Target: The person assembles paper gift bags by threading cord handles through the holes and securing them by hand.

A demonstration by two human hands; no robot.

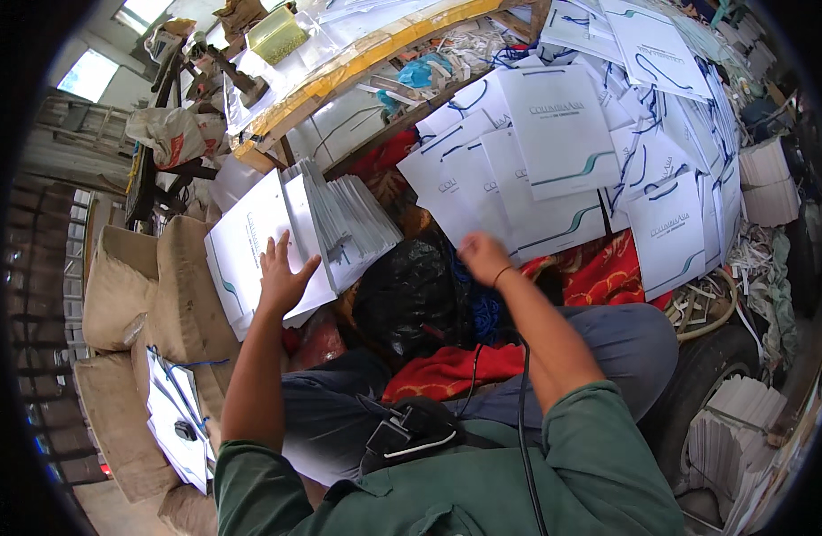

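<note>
My left hand [281,272] lies flat, fingers spread, on the top white paper bag of a leaning stack [250,237] to my left. My right hand [482,255] reaches forward with fingers curled down into a black plastic sack [411,290] holding blue cord [484,313]; whether it grips any cord is hidden. Just beyond it, finished white paper bags with blue cord handles [554,134] lie fanned out in a heap. A row of folded white bags [348,219] stands on edge between the two hands.
Tan stuffed sacks [170,295] sit at the left with a few white bags [174,415] on them. A wooden bench [357,62] runs across the top. Red patterned cloth [608,268] covers the floor. Stacks of white paper [733,429] stand at lower right.
</note>
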